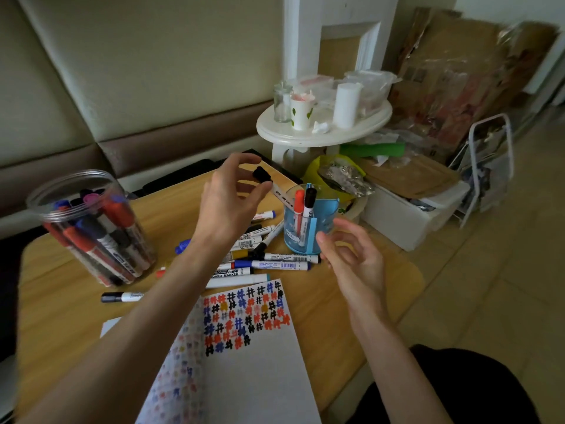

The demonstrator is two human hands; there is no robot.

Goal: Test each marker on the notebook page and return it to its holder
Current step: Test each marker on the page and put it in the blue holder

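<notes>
The person is wearing a black matte fabric garment (495, 390), which is showing at the lower right corner as a rounded dark mass with a soft, unmarked surface. Which part of the body this garment is covering is not showing clearly. The left forearm (128, 341) and the right forearm (397, 356) are showing bare along their whole visible length, from the frame edge up to the wrist. The left hand (227, 203) and the right hand (354, 261) are likewise showing bare and uncovered.
</notes>
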